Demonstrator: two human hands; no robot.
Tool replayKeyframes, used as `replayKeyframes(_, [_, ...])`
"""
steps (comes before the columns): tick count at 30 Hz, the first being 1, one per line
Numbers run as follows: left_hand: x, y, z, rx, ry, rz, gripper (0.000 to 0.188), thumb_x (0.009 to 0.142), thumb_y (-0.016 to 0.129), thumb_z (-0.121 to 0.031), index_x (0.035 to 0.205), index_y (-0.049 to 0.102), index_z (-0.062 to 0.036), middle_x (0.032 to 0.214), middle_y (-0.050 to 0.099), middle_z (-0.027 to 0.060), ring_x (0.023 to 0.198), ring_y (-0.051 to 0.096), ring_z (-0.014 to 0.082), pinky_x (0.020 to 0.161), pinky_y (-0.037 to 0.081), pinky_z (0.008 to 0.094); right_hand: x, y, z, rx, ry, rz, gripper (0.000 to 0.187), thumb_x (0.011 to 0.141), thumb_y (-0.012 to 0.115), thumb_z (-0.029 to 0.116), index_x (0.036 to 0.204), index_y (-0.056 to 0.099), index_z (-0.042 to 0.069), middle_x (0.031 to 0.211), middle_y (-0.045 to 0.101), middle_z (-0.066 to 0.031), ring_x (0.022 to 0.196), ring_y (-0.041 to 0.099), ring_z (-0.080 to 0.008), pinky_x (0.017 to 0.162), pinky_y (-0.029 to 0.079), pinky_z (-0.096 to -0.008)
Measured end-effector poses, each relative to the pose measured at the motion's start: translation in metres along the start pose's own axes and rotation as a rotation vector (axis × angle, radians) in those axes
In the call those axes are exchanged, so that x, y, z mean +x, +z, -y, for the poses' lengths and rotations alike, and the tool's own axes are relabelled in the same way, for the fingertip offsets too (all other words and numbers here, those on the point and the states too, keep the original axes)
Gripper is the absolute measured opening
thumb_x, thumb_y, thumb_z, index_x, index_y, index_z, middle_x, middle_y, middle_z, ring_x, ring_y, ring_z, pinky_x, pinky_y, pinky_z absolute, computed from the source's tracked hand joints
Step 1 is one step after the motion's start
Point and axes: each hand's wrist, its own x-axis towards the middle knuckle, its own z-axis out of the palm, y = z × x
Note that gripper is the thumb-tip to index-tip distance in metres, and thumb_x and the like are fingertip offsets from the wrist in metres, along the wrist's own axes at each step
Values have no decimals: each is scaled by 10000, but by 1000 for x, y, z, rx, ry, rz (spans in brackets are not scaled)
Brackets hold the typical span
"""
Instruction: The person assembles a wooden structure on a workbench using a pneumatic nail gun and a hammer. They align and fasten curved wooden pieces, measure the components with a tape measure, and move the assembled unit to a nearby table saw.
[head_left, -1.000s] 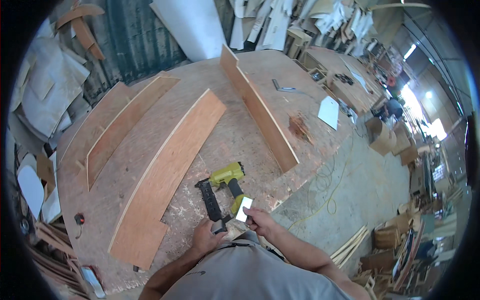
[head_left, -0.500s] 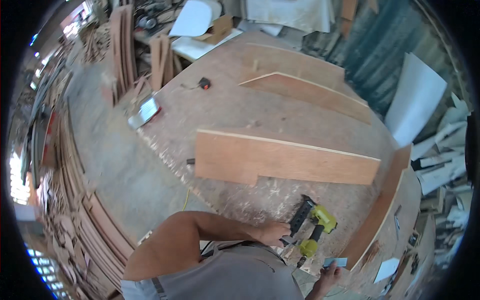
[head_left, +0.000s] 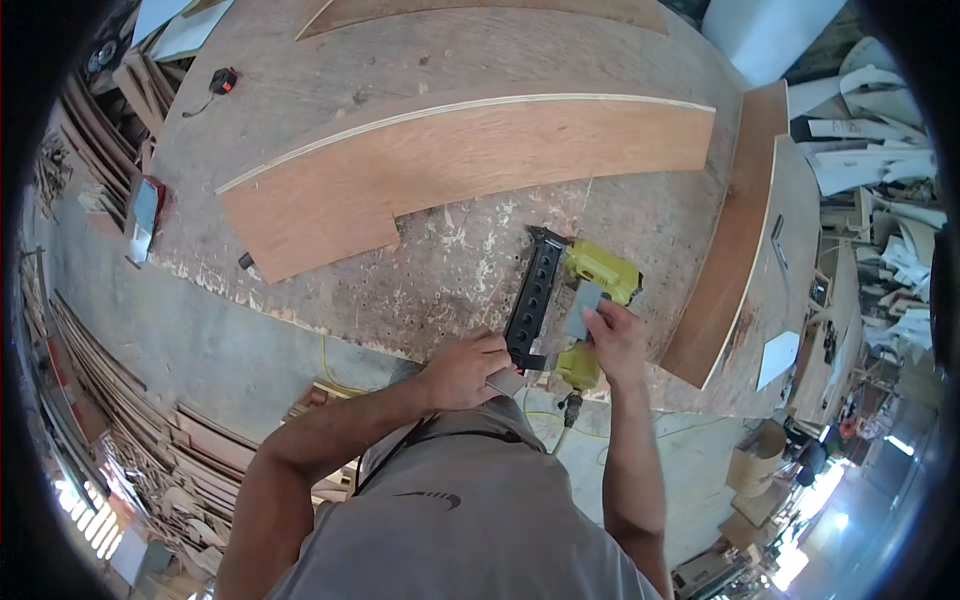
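At the centre, on the near edge of the tabletop (head_left: 470, 250), a yellow-green and black nail gun (head_left: 600, 264), lying on its side, nose toward 11 o'clock, air fitting (head_left: 570, 408) toward 6. Probably heavy and rigid, weightiest at the yellow head, hard-shelled rather than fragile; best taken round the handle, largely hidden behind the right hand. Along the gun's left side, a black magazine (head_left: 535, 295) with a row of round holes, likely stiff and rather slick. At 8 o'clock, the left hand (head_left: 465, 370), back upward, forearm slanting in from 7, grip curled snugly round a grey end piece (head_left: 507, 382) at the magazine's lower end. At 4 o'clock, the right hand (head_left: 618, 338), forearm rising almost straight from 5, grip pinched thin between thumb and fingers on a flat grey piece (head_left: 582, 308), held over the gun; probably light, easily bent or snapped, better held by its edges. Farther out, a curved board (head_left: 480, 150) at 11, a long board (head_left: 735, 230) at 2, a white plate (head_left: 778, 360) between 3 and 4, and a tape measure (head_left: 224, 81) at 10.
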Motion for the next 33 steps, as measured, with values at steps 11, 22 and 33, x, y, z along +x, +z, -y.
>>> replayKeyframes(11, [-4, -9, -15, -27, -36, -67, 323, 720, 730, -183, 998, 607, -75, 1006, 566, 109, 1014, 553, 318, 898, 463, 415, 45, 24, -11, -321, 136, 360, 191, 881, 665, 135, 858, 696, -51, 616, 639, -81, 511, 606, -143, 491, 490, -290])
replayKeyframes(22, [4, -22, -15, -16, -42, -74, 387, 700, 812, -329, 983, 688, -95, 951, 658, 103, 898, 621, 327, 804, 492, 410, 30, 64, -7, -703, -146, 220, 389, 842, 665, 341, 690, 663, -17, 684, 642, -222, 689, 680, -345, 672, 545, -446])
replayKeyframes(33, [17, -14, -9, -41, -11, 25, 385, 629, 829, -250, 828, 593, -21, 794, 525, 135, 750, 535, 322, 670, 439, 411, 23, 67, -3, -987, -312, 126, 731, 923, 471, 588, 1071, 643, -107, 1232, 567, -273, 1061, 592, -420, 820, 509, -496])
